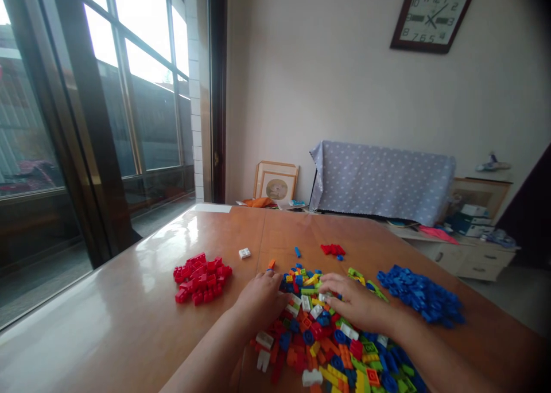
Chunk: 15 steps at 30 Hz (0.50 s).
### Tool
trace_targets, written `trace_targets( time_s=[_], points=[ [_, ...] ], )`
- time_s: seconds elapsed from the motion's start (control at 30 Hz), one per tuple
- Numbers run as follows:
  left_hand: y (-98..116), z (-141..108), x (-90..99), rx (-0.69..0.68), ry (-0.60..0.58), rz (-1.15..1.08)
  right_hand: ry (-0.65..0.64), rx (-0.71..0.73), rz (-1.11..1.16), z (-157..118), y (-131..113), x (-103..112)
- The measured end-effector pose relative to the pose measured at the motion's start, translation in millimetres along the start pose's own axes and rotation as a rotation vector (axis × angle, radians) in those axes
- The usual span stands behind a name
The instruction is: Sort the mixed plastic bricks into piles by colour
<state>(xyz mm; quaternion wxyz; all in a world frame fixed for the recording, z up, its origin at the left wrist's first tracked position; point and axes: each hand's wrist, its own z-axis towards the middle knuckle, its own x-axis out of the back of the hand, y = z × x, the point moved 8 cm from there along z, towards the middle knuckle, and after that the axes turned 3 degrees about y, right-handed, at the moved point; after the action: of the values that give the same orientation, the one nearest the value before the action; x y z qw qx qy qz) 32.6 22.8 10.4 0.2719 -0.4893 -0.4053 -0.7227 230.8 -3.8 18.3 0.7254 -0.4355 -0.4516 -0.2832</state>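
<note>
A mixed pile of toy building bricks (321, 347) in red, blue, green, yellow, orange and white lies on the table in front of me. My left hand (263, 296) rests at the pile's left edge, its thumb apart from the curved fingers; no brick shows in it. From the right, my right hand (355, 304) reaches over the pile, with a small white brick (323, 297) between thumb and fingertips. A heap of red bricks (202, 279) sits to the left. On the right is a heap of blue bricks (419, 294).
Beyond the pile lie a white brick (244, 253), a small blue brick (297, 252) and a red cluster (333, 249). The brown table (120, 312) has a seam across it. Behind stand a cloth-covered object (383, 178), a framed picture (276, 183) and a white cabinet (477, 261).
</note>
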Motion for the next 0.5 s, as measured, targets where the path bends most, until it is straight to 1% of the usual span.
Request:
trace_targets(
  time_s=[0.2, 0.3, 0.4, 0.5],
  points=[
    [10.1, -0.5, -5.4, -0.071, 0.017, -0.05, 0.014, -0.045, 0.024, -32.2, -2.3, 11.3],
    [16.4, -1.3, -8.8, -0.115, 0.022, -0.079, 0.051, -0.064, 0.041, -47.5, 1.5, 17.4],
    [23.5, -2.5, -9.9, -0.156, 0.036, -0.116, 0.11, -0.089, 0.057, -61.6, 12.2, 25.1],
    [32.1, -4.0, -10.2, -0.202, 0.034, -0.159, 0.189, -0.159, 0.054, -77.7, 31.9, 33.2]
  ],
)
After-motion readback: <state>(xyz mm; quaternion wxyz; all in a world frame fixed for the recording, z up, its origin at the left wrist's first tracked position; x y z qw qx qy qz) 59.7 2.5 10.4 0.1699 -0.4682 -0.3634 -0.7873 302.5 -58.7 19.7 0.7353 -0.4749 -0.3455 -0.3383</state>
